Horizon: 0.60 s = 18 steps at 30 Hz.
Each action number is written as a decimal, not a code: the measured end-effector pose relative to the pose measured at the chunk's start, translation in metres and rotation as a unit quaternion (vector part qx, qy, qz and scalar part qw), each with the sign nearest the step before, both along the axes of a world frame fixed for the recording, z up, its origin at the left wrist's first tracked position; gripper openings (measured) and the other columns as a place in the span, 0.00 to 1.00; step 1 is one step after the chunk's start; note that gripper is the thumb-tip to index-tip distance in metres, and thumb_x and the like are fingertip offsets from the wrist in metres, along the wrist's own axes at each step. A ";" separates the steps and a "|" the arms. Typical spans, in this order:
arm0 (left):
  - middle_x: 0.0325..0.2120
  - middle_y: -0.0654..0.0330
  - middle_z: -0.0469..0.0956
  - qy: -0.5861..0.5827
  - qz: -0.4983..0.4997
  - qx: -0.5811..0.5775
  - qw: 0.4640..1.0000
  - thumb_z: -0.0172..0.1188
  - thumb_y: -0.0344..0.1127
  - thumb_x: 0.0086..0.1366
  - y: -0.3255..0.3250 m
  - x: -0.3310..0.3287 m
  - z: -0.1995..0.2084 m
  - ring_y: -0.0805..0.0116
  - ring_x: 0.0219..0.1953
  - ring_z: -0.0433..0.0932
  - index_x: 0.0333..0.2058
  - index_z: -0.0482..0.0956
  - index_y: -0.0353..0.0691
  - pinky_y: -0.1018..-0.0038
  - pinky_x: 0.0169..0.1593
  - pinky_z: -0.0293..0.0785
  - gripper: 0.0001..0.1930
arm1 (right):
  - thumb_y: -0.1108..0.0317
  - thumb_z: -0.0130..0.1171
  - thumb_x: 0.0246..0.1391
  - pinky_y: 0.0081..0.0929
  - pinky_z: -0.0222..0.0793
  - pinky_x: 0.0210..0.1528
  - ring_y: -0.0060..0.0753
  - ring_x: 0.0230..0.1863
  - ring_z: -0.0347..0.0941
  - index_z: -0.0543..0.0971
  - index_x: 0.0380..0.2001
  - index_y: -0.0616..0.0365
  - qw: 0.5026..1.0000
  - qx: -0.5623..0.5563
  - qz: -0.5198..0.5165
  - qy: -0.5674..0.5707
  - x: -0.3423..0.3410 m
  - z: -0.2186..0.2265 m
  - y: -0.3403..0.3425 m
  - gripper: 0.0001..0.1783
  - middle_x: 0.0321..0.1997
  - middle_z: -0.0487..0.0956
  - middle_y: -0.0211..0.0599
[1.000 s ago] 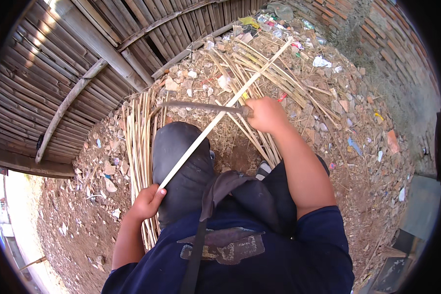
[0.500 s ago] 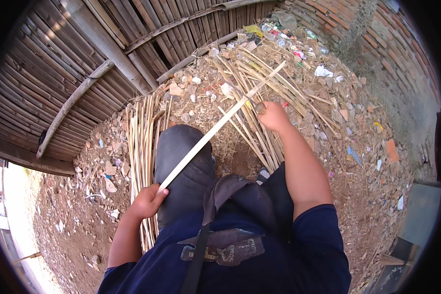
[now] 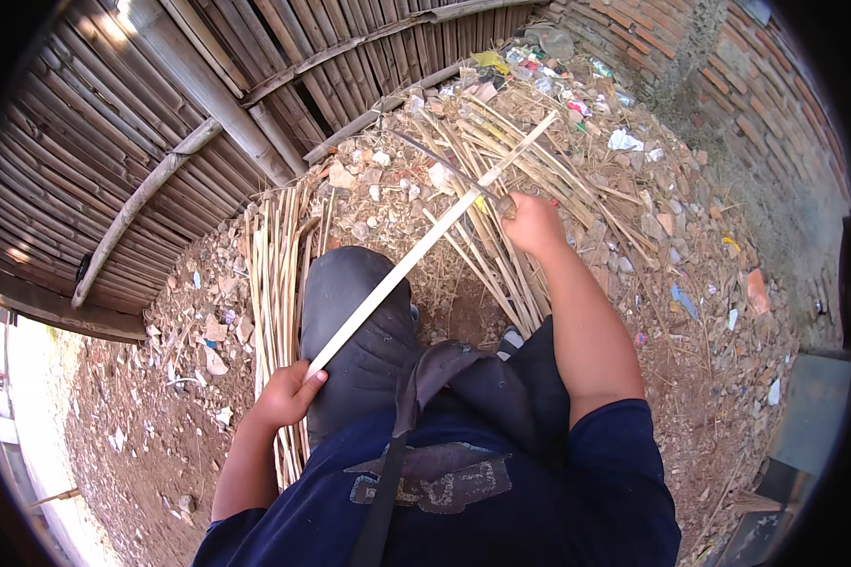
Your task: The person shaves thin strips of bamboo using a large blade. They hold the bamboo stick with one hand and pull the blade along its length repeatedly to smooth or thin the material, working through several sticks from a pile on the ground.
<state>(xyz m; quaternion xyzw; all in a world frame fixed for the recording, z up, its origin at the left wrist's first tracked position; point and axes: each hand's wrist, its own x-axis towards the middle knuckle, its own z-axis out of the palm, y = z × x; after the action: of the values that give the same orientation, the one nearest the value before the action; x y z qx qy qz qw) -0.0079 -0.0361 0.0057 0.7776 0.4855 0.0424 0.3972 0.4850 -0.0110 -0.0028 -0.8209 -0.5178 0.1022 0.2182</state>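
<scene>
My left hand (image 3: pixel 290 392) pinches the near end of a long, pale bamboo strip (image 3: pixel 416 253) between thumb and fingers. From there the strip slants up and to the right, over my dark-trousered left knee (image 3: pixel 345 283). In my right hand (image 3: pixel 534 225) is the handle of a knife, its fingers wrapped round it. The dark, thin knife blade (image 3: pixel 442 163) points up and left and crosses the strip in its far half. Whether the edge bites into the strip I cannot tell.
Along my left leg lies a bundle of thin bamboo strips (image 3: pixel 272 283). More split bamboo (image 3: pixel 539 170) is spread ahead on the right. Rubble and litter (image 3: pixel 624 140) cover the ground. A bamboo-slat wall (image 3: pixel 95 161) stands at left, a brick wall (image 3: pixel 756 104) at right.
The knife's blade now shows longer, reaching farther up and left across the strip. Both hands keep their hold and have shifted only slightly.
</scene>
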 end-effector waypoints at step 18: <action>0.21 0.45 0.76 0.034 -0.012 0.002 0.999 0.54 0.51 0.75 -0.002 -0.004 0.000 0.48 0.26 0.76 0.30 0.74 0.34 0.59 0.33 0.71 0.24 | 0.64 0.68 0.48 0.46 0.76 0.44 0.58 0.41 0.80 0.83 0.42 0.56 0.996 0.041 0.040 0.063 -0.010 0.031 -0.006 0.17 0.38 0.84 0.51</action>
<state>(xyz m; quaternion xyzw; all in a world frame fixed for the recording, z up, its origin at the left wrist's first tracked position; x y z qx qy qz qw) -0.0117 -0.0379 0.0060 0.7852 0.4893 0.0128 0.3794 0.4747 -0.0172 0.0286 -0.7820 -0.5388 0.1410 0.2796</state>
